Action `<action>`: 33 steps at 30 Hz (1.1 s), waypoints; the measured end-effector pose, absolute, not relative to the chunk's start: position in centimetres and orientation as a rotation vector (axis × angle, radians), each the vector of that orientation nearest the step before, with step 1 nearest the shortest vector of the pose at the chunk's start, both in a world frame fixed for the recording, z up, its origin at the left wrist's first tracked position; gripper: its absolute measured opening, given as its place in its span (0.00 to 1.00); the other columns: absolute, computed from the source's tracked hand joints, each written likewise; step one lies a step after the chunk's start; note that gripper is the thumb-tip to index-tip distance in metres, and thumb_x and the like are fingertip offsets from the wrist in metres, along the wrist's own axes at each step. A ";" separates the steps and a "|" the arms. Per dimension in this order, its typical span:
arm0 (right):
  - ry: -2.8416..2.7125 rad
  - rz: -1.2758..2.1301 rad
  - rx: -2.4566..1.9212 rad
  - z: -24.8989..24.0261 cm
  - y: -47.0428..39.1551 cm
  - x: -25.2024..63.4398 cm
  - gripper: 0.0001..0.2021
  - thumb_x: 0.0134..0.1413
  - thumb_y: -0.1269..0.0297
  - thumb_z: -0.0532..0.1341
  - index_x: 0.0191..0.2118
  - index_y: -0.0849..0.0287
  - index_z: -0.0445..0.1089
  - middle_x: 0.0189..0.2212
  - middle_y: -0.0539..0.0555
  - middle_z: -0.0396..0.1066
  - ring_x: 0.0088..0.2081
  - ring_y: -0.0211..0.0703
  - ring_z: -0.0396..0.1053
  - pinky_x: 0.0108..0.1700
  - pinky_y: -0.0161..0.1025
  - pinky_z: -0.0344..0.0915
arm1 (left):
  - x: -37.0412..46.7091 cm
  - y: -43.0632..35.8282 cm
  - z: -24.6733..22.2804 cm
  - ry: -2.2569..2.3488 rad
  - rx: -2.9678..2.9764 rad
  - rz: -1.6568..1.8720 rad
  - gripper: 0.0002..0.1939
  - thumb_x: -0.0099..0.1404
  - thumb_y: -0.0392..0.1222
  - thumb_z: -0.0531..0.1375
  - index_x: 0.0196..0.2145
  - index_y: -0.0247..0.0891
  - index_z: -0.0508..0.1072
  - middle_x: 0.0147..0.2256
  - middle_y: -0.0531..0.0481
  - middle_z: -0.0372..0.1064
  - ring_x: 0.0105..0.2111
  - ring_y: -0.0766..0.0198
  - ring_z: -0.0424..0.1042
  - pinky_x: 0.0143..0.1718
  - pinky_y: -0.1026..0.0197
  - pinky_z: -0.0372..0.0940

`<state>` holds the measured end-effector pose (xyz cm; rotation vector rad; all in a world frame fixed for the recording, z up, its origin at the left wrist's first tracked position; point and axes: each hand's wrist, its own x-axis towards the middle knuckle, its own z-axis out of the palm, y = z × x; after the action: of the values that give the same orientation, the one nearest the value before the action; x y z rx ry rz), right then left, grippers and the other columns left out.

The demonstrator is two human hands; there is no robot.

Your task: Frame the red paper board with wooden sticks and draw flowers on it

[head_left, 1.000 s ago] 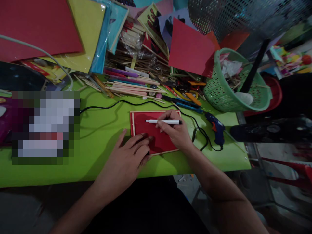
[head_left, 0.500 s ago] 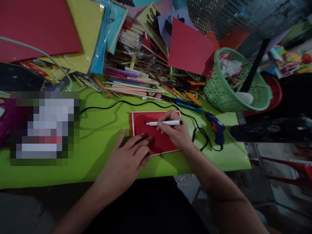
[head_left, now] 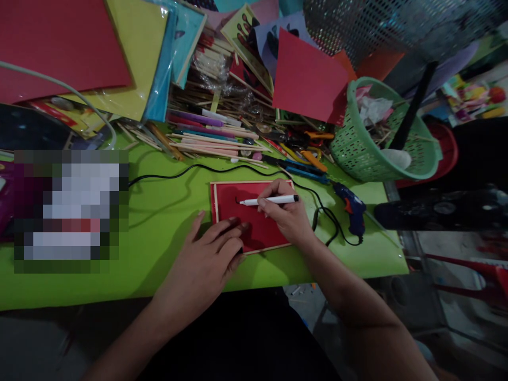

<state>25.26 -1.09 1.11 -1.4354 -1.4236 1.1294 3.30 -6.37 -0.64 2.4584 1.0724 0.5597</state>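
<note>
A red card (head_left: 262, 233) edged with thin wooden sticks lies flat on the green table. My right hand (head_left: 288, 214) pinches a white marker (head_left: 273, 200) with a black end, its tip touching the card's upper left part. A short curved black line (head_left: 237, 200) shows beside that tip. My left hand (head_left: 212, 254) rests across the card's lower left corner, fingers stretched out and holding nothing. Part of the card is hidden under both hands.
A glue gun (head_left: 351, 209) and its black cord lie right of the card. Behind are a blue cutter (head_left: 304, 170), pens and wooden sticks (head_left: 208, 142), and a green basket (head_left: 353, 143) of scraps. Red paper (head_left: 305, 76) leans at the back. A blurred-out patch covers something at left.
The marker tip has shifted slightly to the right, and the black curved line on the card is longer. My left hand has stayed in place.
</note>
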 end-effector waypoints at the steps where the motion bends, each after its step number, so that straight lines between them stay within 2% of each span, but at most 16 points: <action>1: -1.424 1.123 -1.428 1.1 -1.1 25.3 0.07 0.56 0.59 0.66 0.33 0.53 0.68 0.26 0.48 0.70 0.27 0.40 0.64 0.31 0.40 0.60 | 3.3 -6.4 -0.7 1.074 2.460 0.553 0.09 0.77 0.42 0.54 0.45 0.42 0.74 0.57 0.48 0.76 0.62 0.51 0.70 0.72 0.32 0.45; 15: -1.450 1.051 -1.416 1.1 -1.0 25.2 0.05 0.58 0.65 0.64 0.33 0.54 0.67 0.27 0.46 0.68 0.29 0.39 0.64 0.33 0.40 0.59 | 3.3 -6.4 -0.7 1.056 2.460 0.556 0.08 0.77 0.41 0.54 0.46 0.42 0.74 0.58 0.48 0.76 0.63 0.49 0.70 0.71 0.29 0.45; 24: -1.417 1.042 -1.424 0.8 -0.9 25.2 0.06 0.57 0.63 0.64 0.33 0.54 0.66 0.27 0.47 0.67 0.28 0.39 0.63 0.32 0.40 0.60 | 3.3 -6.3 -0.7 1.059 2.475 0.565 0.08 0.77 0.42 0.54 0.44 0.42 0.73 0.58 0.48 0.76 0.62 0.50 0.70 0.73 0.31 0.41; 33: -1.383 1.065 -1.405 0.4 -0.7 25.3 0.06 0.58 0.61 0.65 0.34 0.53 0.67 0.27 0.47 0.67 0.30 0.39 0.64 0.35 0.40 0.64 | 3.2 -6.4 -0.7 1.049 2.466 0.572 0.07 0.77 0.41 0.54 0.44 0.42 0.72 0.58 0.50 0.75 0.63 0.51 0.69 0.72 0.31 0.42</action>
<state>25.26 -0.66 0.35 -1.4052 -1.3825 1.0655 3.22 -6.36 -0.68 2.4657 1.0486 0.5718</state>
